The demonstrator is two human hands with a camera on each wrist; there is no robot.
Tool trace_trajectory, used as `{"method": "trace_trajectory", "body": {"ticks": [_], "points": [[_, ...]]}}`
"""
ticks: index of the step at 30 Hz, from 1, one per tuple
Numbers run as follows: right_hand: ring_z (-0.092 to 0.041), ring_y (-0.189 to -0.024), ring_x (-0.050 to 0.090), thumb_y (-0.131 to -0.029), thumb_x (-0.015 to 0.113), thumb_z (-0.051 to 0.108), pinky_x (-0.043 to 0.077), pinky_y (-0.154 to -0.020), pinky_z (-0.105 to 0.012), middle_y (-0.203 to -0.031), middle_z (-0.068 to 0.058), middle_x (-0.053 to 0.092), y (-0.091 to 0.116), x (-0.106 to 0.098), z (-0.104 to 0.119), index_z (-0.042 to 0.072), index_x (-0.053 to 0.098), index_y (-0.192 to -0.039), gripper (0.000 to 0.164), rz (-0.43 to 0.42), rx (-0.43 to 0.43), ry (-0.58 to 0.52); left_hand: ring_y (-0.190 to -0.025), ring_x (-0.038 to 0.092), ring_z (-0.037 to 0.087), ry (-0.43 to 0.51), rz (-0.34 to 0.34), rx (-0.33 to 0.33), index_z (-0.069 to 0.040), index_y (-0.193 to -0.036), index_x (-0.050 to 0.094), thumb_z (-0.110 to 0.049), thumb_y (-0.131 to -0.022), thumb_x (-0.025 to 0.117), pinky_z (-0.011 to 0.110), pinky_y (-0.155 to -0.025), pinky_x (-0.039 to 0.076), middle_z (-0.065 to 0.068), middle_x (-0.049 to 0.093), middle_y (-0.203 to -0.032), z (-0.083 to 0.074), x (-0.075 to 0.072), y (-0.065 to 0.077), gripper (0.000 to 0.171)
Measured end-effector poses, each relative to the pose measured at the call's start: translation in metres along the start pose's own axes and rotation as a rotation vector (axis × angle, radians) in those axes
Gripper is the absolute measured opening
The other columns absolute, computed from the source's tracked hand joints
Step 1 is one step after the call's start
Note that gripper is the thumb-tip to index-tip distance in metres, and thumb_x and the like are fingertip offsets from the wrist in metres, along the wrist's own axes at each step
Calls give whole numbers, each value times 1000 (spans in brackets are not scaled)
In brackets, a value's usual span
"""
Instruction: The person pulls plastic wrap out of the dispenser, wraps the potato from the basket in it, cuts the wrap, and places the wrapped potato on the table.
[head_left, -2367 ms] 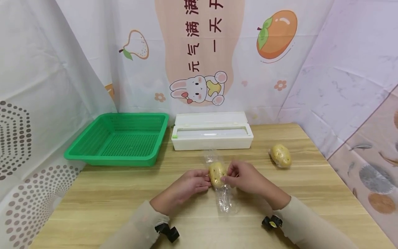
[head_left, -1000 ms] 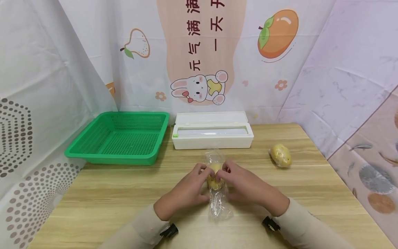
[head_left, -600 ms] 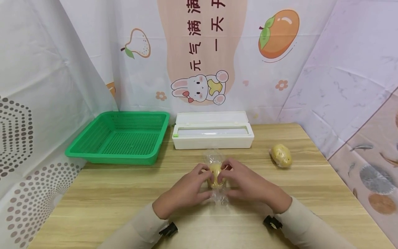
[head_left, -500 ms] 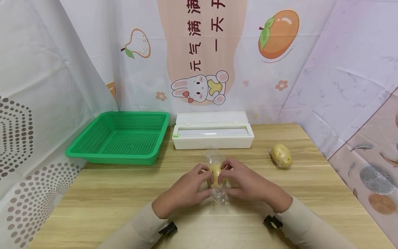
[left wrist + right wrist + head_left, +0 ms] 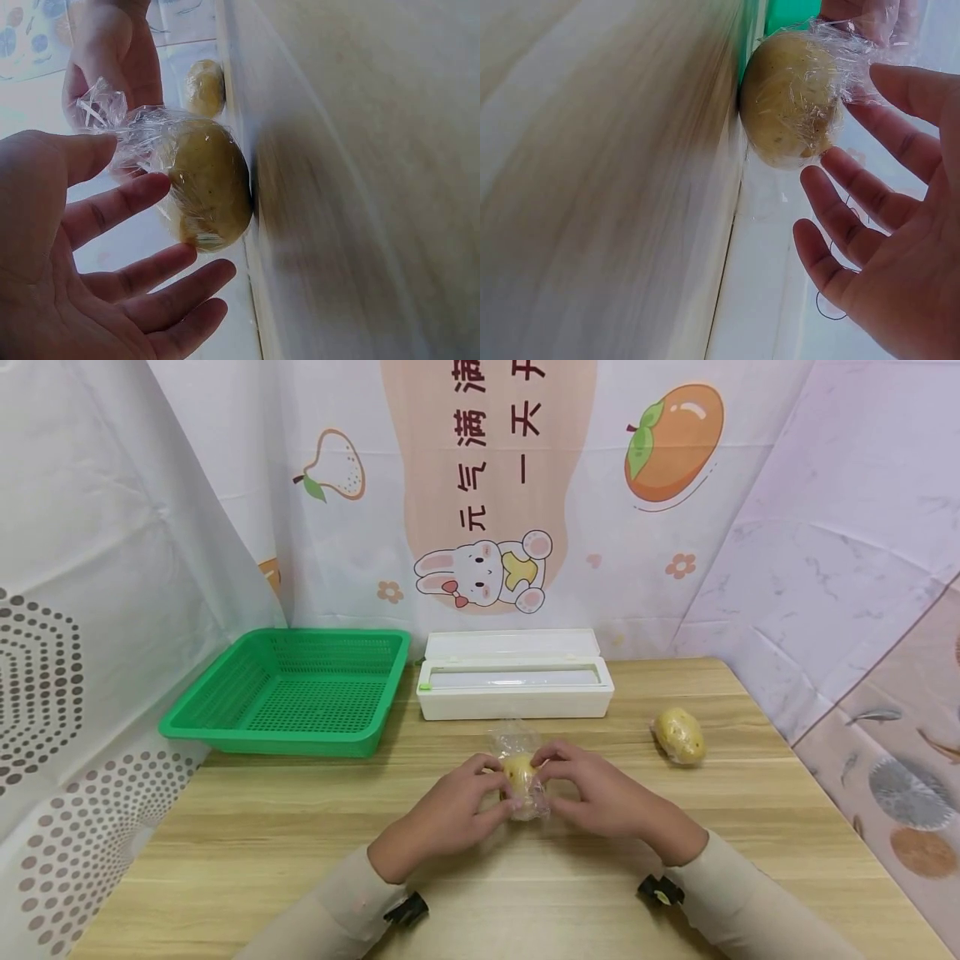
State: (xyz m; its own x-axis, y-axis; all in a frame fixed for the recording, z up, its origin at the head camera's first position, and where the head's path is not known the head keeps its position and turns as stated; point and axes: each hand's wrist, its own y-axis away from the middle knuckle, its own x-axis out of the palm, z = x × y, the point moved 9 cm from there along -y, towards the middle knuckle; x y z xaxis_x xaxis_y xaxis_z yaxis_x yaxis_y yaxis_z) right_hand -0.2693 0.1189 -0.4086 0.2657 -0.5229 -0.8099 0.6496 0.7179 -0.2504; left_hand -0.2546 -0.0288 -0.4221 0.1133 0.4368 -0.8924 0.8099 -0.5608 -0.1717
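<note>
A potato (image 5: 520, 770) in clear plastic wrap (image 5: 513, 739) lies on the table between both hands. My left hand (image 5: 457, 806) is at its left side, the thumb and index finger at the near end of the wrap. In the left wrist view its index fingertip meets the potato (image 5: 210, 180), and the other fingers are spread. My right hand (image 5: 603, 793) mirrors it on the right, thumb and index finger around the bunched film (image 5: 859, 56). Its remaining fingers reach toward the potato's side in the right wrist view. The wrap's far end lies flat beyond the potato.
Another wrapped potato (image 5: 679, 736) lies at the right of the wooden table (image 5: 300, 877). A white cling film dispenser (image 5: 516, 702) with raised lid stands behind the hands. The green basket (image 5: 352, 745) is at the back left, and printed curtains (image 5: 322, 568) close in the back and sides.
The hands have gone from the potato's sides to the near flap of wrap. That flap, stretched toward me before, is now lifted and gathered up against the potato.
</note>
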Motion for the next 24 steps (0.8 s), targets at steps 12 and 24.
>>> {"method": "trace_trajectory", "body": {"ticks": [12,24], "points": [[-7,-105,63,-94,74,47,56,-92,-42,-113,17,61,-1,-2,4,35,65,-100,16,-58,25,-23,-98,61,11,60,-31,-18,-25,-91,71,-43,-104,56,32,-87,54,-5,60,-119,-1,0,1,26],[-2,-99,65,-93,78,35,58,-89,-38,-101,20,67,-3,-5,5,33,67,-94,11,-124,18,-33,-97,63,11,140,-34,-83,-26,-92,66,-53,-100,60,31,-88,54,-9,62,-102,2,-2,-3,29]]}}
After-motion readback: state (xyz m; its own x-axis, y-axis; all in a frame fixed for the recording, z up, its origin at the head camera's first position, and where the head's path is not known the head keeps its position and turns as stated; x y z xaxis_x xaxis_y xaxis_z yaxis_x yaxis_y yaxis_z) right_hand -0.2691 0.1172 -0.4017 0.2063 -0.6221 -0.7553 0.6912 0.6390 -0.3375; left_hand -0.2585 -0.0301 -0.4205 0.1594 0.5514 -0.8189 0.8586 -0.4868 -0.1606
